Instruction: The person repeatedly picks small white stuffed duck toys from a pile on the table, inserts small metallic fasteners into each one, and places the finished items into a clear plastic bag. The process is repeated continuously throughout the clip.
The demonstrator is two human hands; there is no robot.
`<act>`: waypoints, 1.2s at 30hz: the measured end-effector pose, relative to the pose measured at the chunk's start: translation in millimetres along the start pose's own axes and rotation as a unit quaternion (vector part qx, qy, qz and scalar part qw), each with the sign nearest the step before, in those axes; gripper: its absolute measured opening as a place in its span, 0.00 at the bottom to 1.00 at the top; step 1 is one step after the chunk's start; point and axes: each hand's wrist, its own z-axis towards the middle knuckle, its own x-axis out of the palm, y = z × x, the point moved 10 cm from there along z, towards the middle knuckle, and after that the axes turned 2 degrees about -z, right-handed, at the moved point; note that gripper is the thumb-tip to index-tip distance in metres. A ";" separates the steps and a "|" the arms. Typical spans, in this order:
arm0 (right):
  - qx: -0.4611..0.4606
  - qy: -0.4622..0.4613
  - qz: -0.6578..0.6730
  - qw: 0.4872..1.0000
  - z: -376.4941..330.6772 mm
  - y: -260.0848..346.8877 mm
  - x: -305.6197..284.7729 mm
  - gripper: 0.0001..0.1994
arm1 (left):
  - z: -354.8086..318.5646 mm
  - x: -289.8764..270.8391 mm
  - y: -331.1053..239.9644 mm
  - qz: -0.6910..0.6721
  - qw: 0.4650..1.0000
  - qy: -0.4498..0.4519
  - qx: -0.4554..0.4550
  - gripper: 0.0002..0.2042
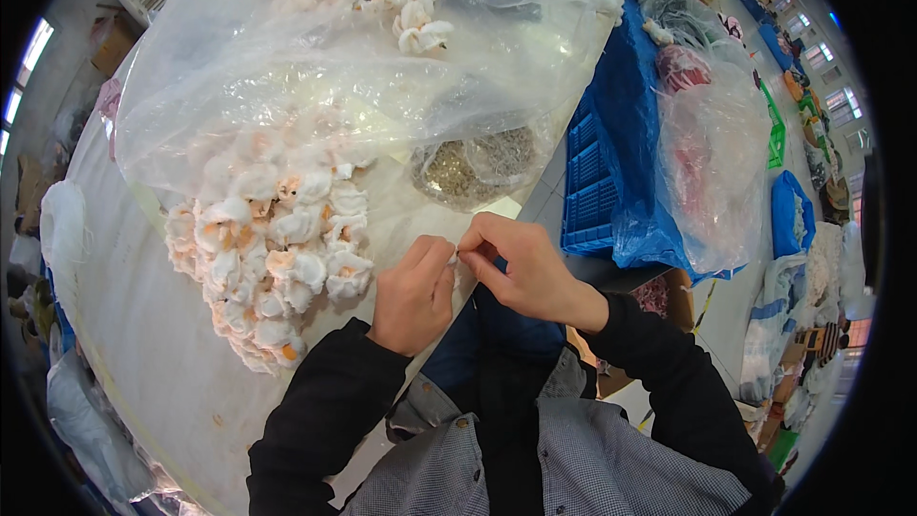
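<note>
Near the table's front edge, my left hand [414, 293] and my right hand [523, 266] meet fingertip to fingertip. Both are closed in a pinch. Whatever lies between the fingertips is too small and too hidden to name. To the left of my hands a pile of white fluffy pieces [277, 258] with orange patches spreads over the table [162, 354]. Just beyond my hands sits a clear plastic bag [468, 170] of small brownish-gold bits.
A large clear plastic sheet [248, 67] covers more fluffy pieces at the far side. On the right stands a blue crate [587, 182] lined with blue plastic, holding a clear bag [712, 162] with reddish contents. A cardboard box [680, 301] is below the table edge.
</note>
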 end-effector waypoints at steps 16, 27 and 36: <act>0.056 -0.113 0.235 0.964 -10.0 -14.5 -23.8 0.06 | 12.9 -21.7 -22.0 -0.028 0.998 -0.051 0.037 0.10; -0.031 -0.173 0.029 0.984 -12.3 18.6 -20.2 0.06 | 9.5 -18.2 7.5 -0.257 0.962 -0.033 -0.081 0.14; -0.014 -0.157 0.028 0.987 -13.8 8.3 -10.1 0.08 | 6.7 -16.7 18.8 -0.291 0.952 -0.046 -0.085 0.14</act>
